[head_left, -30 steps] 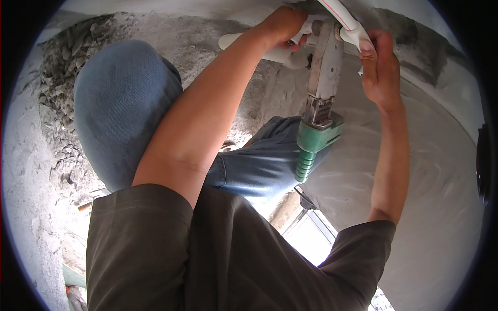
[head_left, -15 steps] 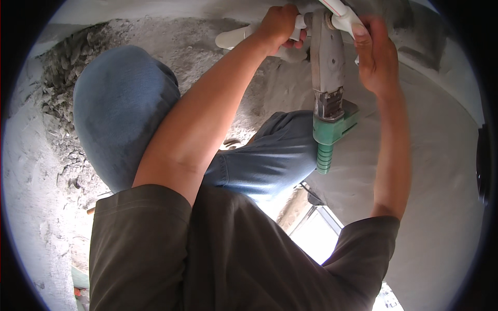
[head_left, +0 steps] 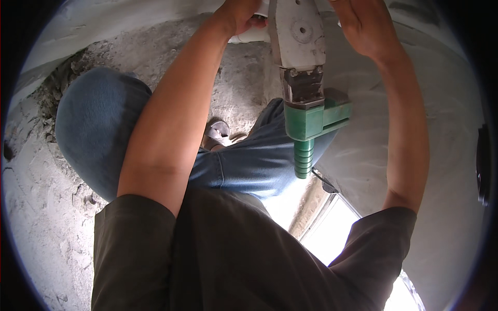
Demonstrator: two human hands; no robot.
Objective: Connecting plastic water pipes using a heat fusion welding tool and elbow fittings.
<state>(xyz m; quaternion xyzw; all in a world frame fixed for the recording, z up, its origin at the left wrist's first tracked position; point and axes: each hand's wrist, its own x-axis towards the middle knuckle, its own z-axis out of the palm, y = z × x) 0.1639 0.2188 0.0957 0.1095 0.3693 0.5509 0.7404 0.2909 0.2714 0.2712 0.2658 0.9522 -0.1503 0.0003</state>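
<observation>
A pipe fusion welder (head_left: 306,122) with a green body, ribbed green end and grey metal heating plate hangs between my hands, plate upward. My left hand (head_left: 243,14) is closed at the plate's left side, around a white plastic pipe piece (head_left: 264,9). Just under those fingers shows another stretch of white pipe (head_left: 254,35). On the plate's right, my right hand (head_left: 367,26) is raised with its fingers curled; the top edge cuts off the fingertips. Only a sliver of a white fitting (head_left: 339,23) shows by its palm. The welder's upper end is out of view.
My bent knee (head_left: 101,129) in blue trousers is at the left, my other leg (head_left: 244,168) below the welder. A grey plastered wall (head_left: 456,155) curves along the right. Rough rubble and mortar (head_left: 67,160) lie at the left. A shoe (head_left: 217,129) shows beyond my leg.
The view has shifted, so the welder and both hands appear higher and the welder a little further left. The white pipe at my right hand has mostly left the picture.
</observation>
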